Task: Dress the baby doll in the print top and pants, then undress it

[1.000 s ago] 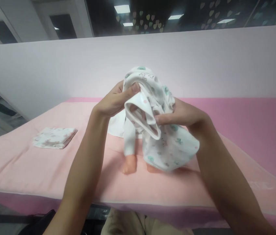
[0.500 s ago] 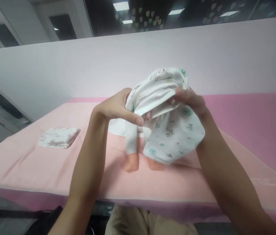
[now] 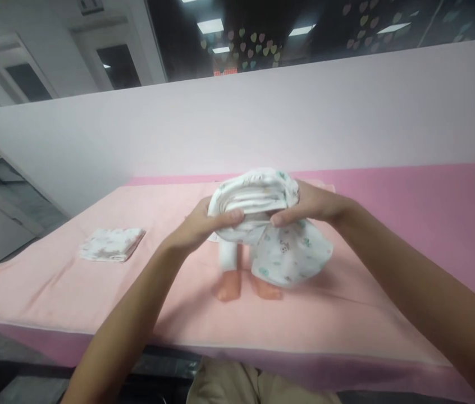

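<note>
- Head view: nearest, trousers [image 3: 254, 387] sat close against the near edge of the table, presumably so that both arms could reach forward without strain.
- A pink cover [image 3: 77, 303] lay over the tabletop, perhaps as a soft surface for the doll.
- The doll [image 3: 229, 285] lay with its two bare feet toward the person; white leggings showed above the feet, while the upper body was hidden behind the garment.
- The garment [image 3: 258, 231], white with small green prints, was held above the doll's legs, its upper part gathered in folds and a loose flap hanging toward the right foot.
- The left hand [image 3: 201, 225] pinched the gathered cloth at one side, thumb in front; its fingers, behind, were mostly concealed.
- The right hand [image 3: 307, 203] pinched the opposite side likewise, thumb at the front; the hold from two sides seemed meant to keep the folds bunched and spread.
- The folded cloth [image 3: 111, 245] rested flat to the left, well apart from the hands, probably to leave the middle free.
- Beyond stood a pale wall [image 3: 271, 123], then a dark window [image 3: 325, 47] bearing heart shapes.
</note>
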Tool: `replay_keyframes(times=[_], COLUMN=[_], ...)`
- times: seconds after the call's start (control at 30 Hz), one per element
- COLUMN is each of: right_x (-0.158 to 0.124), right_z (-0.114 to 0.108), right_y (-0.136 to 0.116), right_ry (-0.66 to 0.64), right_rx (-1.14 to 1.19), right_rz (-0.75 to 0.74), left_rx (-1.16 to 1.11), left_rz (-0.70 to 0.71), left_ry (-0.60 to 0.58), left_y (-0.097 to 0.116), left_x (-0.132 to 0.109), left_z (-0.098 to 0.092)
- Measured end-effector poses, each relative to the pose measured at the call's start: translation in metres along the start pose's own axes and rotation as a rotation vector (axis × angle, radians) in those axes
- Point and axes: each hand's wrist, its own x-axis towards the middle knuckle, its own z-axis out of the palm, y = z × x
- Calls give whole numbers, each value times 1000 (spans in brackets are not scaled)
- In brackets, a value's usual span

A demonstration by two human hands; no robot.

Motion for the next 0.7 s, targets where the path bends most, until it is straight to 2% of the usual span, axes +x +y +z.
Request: replay_keyframes(times=[0.2,0.33,0.47,0.57,0.7], right_x=[-17,-21,-24,-24,-25], right_z=[57,92,121,137,146], right_y=[31,39,38,38,46], right_ry=[-104,32,147,205,221], right_rx=[-37,-117,-268,-387,-377], right_rz=[170,308,411,447,500], left_rx=[73,142,290,365,436], left_rz=[-358,-384,-428,-467,-524], left_ry=[195,416,555,564,540], left_y=[-24,-43,-61,-67,-71], left_x=[-83,-119,-142,-151,-154], left_z=[44,61,71,77,81])
